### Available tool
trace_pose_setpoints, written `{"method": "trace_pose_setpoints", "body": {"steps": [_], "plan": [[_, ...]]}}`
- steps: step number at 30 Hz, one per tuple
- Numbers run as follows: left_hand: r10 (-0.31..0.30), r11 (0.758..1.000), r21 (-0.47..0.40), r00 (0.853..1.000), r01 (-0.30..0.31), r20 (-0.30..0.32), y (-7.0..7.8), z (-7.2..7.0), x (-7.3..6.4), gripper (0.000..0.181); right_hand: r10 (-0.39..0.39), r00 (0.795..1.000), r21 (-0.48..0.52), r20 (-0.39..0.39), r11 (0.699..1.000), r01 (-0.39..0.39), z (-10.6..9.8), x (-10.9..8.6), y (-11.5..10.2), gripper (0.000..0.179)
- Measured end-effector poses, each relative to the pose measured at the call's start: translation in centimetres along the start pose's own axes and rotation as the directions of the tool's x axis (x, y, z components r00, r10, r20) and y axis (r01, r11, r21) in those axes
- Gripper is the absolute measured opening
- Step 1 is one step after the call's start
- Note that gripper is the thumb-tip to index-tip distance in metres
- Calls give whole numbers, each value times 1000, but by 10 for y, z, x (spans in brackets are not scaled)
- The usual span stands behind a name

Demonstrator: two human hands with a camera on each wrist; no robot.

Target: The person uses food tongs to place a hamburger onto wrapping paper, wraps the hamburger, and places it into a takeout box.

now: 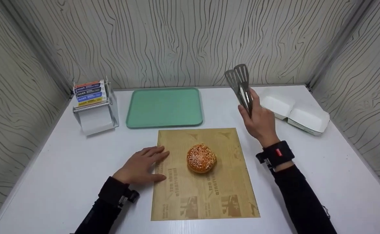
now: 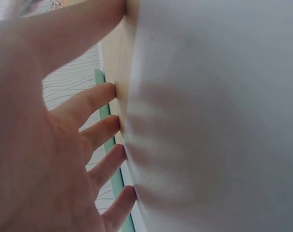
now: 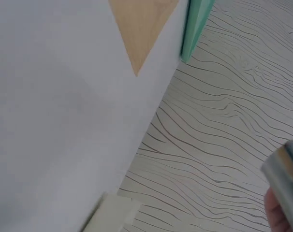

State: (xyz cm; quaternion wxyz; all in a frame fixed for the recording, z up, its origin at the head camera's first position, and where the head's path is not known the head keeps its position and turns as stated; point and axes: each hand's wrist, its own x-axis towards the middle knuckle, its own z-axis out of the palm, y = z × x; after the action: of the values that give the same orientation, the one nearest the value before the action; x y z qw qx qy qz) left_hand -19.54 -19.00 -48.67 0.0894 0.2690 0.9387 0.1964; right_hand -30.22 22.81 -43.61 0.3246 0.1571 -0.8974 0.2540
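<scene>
Bun [image 1: 201, 158] sits near the middle of the brown paper [image 1: 234, 169], on the near part of the table [image 1: 56, 175]; the paper likely lies under it to keep it off the bare surface; the left hand [image 1: 141, 167] has a released grip, fingers spread and fingertips at the paper's left edge, perhaps to steady the sheet; the right hand [image 1: 261, 122] is grasping the metal tongs [image 1: 244, 87] by the handle end, raised right of the paper, with their slotted heads pointing far and slightly left, presumably so those ends stay free of the fingers; the green tray [image 1: 164, 107] lies flat beyond the paper, and the unfolded white box [image 1: 308, 120] at far right, which seems to leave the near middle for the bun; packets [image 1: 90, 93] stand stacked in a white holder [image 1: 95, 123] at far left, labels facing the person.
</scene>
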Motion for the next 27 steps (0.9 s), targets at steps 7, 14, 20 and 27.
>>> {"method": "trace_pose_setpoints", "body": {"steps": [7,14,20,27], "plan": [[12,1000,-15,1000,-12,21,2,5,3,80,102,984,-93,146,992,-88,19,-6,6,64],[12,1000,-4,1000,-13,-4,0,0,1,79,95,959,-140,265,988,-59,34,-7,1,67],[11,1000,-9,1000,-11,8,1,-1,0,79,105,956,-147,273,987,-66,35,-8,-1,65],[40,999,6,999,-40,-15,1,-3,-1,79,89,963,-135,254,989,-56,34,-8,1,64]]}}
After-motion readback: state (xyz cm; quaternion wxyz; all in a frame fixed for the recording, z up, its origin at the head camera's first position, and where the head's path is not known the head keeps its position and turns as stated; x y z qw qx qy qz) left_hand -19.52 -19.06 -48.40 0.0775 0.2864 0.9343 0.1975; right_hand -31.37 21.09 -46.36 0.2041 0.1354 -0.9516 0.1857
